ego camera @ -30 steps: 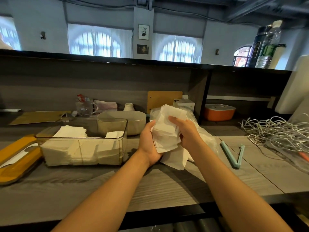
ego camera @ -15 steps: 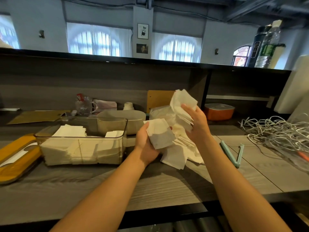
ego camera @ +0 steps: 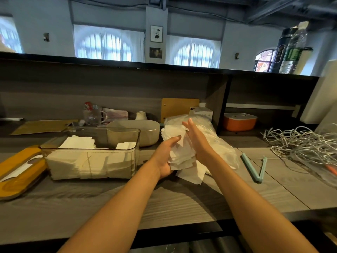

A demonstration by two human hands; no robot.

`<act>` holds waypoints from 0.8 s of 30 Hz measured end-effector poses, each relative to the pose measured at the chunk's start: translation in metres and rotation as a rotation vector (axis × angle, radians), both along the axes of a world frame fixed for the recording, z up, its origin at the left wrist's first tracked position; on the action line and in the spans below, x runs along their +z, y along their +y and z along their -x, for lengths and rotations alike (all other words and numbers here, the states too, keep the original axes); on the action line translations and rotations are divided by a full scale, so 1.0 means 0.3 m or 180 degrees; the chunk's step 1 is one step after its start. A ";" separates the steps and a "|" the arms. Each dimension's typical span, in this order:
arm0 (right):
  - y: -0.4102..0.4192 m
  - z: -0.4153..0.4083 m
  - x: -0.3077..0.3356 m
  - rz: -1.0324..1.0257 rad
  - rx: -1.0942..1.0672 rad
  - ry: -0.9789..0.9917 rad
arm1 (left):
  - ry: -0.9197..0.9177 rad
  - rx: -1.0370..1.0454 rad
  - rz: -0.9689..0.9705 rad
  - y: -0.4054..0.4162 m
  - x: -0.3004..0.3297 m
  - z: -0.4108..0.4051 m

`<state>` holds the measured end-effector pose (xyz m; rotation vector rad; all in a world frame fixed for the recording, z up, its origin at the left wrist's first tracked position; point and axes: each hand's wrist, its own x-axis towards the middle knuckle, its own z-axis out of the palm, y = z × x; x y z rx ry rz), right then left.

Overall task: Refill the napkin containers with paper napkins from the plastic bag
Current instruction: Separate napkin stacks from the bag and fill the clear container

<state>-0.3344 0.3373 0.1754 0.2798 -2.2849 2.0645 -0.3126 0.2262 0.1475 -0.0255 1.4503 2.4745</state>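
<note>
At frame centre the left hand (ego camera: 165, 157) grips a loose wad of napkins (ego camera: 179, 150) from below, thumb on top, while the right hand (ego camera: 197, 141), fingers straight, presses its right side.

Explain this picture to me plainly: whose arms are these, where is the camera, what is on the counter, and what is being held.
There is no machine here. The camera sits on a person's head and looks forward and down, so both arms reach in from below.

The left hand has its grip on a loose stack of napkins. The right hand is flat and open against the stack's other side, seemingly squaring it.

Behind the hands lies the plastic bag. To the left stands the clear container, already partly filled with napkins, with its yellow lid lying beside it. To the right lie a green clip and a tangle of white cables. An orange box sits further back.
</note>
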 end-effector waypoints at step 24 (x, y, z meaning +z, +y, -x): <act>0.029 0.014 0.032 0.0123 -0.0924 0.0614 | -0.0026 0.0542 -0.1091 -0.023 -0.010 0.020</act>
